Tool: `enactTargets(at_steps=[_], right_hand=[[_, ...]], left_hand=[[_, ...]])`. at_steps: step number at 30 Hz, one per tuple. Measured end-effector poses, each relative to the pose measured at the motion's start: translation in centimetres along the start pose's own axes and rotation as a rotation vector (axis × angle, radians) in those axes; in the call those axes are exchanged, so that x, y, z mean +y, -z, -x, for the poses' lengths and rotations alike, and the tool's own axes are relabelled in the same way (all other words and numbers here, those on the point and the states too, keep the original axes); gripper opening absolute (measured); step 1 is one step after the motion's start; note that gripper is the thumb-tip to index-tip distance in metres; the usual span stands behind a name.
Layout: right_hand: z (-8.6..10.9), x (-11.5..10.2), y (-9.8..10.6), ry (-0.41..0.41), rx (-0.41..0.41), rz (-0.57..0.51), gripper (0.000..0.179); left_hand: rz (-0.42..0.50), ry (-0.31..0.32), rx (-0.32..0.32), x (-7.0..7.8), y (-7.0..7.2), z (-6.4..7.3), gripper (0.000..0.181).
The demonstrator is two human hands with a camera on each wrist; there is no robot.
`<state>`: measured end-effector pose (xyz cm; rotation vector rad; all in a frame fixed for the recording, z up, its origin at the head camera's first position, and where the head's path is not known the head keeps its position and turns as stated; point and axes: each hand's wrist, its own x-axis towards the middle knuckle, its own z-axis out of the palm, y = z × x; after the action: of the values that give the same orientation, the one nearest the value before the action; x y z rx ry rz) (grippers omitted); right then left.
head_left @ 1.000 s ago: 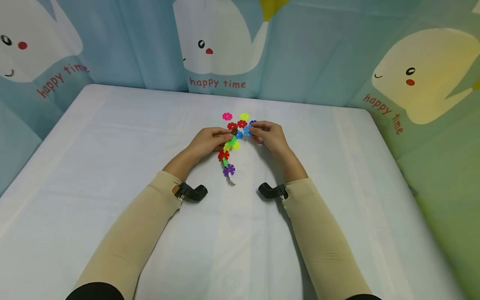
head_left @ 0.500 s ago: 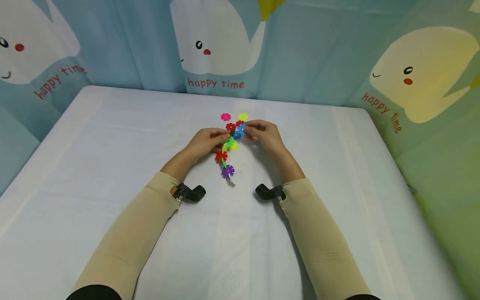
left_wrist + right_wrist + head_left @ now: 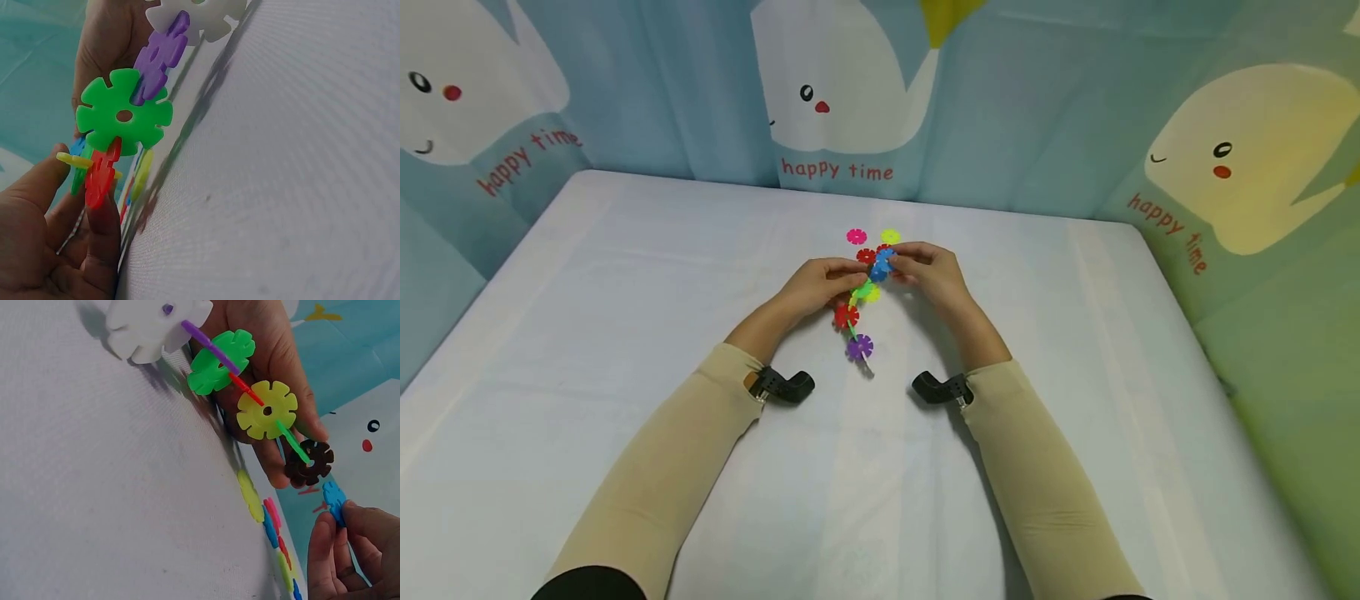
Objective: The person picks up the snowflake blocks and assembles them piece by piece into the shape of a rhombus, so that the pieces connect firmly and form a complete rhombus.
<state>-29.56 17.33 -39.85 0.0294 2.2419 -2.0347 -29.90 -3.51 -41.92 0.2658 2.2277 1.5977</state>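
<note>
My left hand grips a chain of interlocking plastic snowflake discs near its far end. In the right wrist view the chain runs from a white disc through purple, green, red, yellow and green discs to a dark brown disc at the left fingertips. My right hand pinches a blue snowflake disc between thumb and fingers. Its edge points at the brown disc, with a small gap showing between them in that view. The chain's purple disc hangs toward me over the table.
Several loose discs lie on the white-covered table around and behind the hands, among them a pink disc, a yellow-green disc and a red disc. A printed curtain stands behind the table's far edge.
My right hand has moved slightly left with the blue disc, bringing it closer to the chain's held end. My left hand stays nearly in place; the chain's near end has swung a little.
</note>
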Motion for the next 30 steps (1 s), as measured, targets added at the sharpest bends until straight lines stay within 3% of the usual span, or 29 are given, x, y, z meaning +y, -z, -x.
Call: enactTargets(at_steps=[17,30], right_hand=[[0.08,0.05,-0.31,0.032,-0.024,-0.065,0.035],[-0.01,0.3,-0.58,0.02,-0.024,-0.052,0.034]], left_hand=[[0.058,0.014,-0.04,-0.38,0.21,-0.09,0.049],[0.079,0.003,-0.057,-0.5,0.15,-0.2,0.049]])
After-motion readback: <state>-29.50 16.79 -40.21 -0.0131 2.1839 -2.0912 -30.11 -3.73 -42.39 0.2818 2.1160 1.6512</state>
